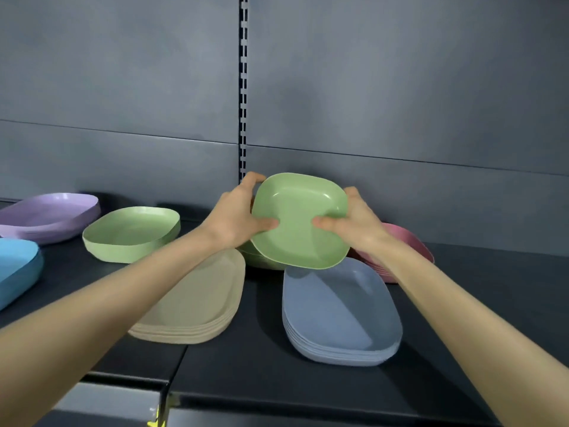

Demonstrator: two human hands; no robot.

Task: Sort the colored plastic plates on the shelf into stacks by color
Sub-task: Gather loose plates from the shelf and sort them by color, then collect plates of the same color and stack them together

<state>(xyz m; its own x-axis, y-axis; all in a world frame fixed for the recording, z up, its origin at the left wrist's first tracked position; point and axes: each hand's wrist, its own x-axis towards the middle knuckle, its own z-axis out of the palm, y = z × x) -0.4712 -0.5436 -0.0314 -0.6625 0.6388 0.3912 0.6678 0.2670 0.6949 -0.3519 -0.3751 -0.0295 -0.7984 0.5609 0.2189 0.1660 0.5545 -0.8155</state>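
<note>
Nearest the shelf's (277,380) front edge: two sorted stacks on the dark surface. A beige stack (197,303) lies left of centre, partly under the left forearm; a grey-blue stack (338,315) sits right of centre. Several plates in each, edges lined up.

At the far left edge, a bright blue stack (15,269), cut off by the frame.

Mid-shelf, raised clear of everything: one green plate (300,221), tilted with its hollow toward the camera. Left hand (237,220) grips its left rim, thumb pressed on the inner face, fingers curled behind the upper edge. Right hand (354,223) grips the right rim the same way, thumb on the inside, fingers hidden behind.

Directly below the held plate, more green (258,257) shows, probably a few plates remaining in a second green pile; mostly hidden, count unclear.

Behind the right wrist, a pink stack (409,245), near the back wall.

Further left, the main green stack (132,235), and beyond it at the back a lilac stack (49,217).

Progress, judged: most colours already grouped. Outstanding appears to be merging green, as two green groups stand well apart. The held plate likely belongs on the left green stack.
</note>
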